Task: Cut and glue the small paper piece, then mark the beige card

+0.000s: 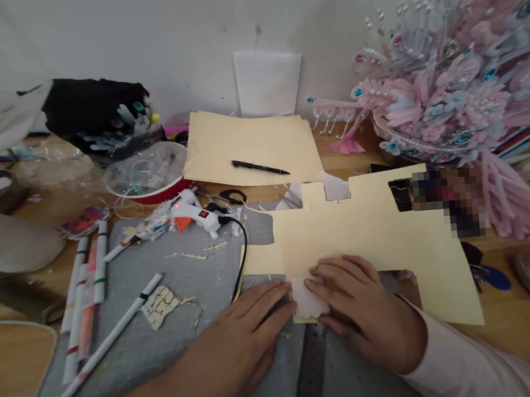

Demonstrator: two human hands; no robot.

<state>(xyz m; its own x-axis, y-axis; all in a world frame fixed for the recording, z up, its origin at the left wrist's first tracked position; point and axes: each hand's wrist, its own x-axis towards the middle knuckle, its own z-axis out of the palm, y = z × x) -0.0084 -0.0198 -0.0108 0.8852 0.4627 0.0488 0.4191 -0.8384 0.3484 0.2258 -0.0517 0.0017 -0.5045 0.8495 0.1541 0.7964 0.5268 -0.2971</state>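
Observation:
My left hand (252, 328) lies flat on the grey mat (165, 328), fingers stretched toward a small white scalloped piece (308, 302). My right hand (361, 316) rests with fingers together, pressing on that white piece at the lower edge of a large cream paper sheet (369, 239) with cut-out notches. Both hands touch the white piece from either side. A metal ruler (312, 372) lies under my wrists.
A white glue gun (193, 215) with a black cord, scissors (232, 196), several white sticks (88, 280), a red-rimmed bowl (148, 177), a black pen (260, 167) on more cream sheets, and a pink beaded headdress (459, 97) at the right.

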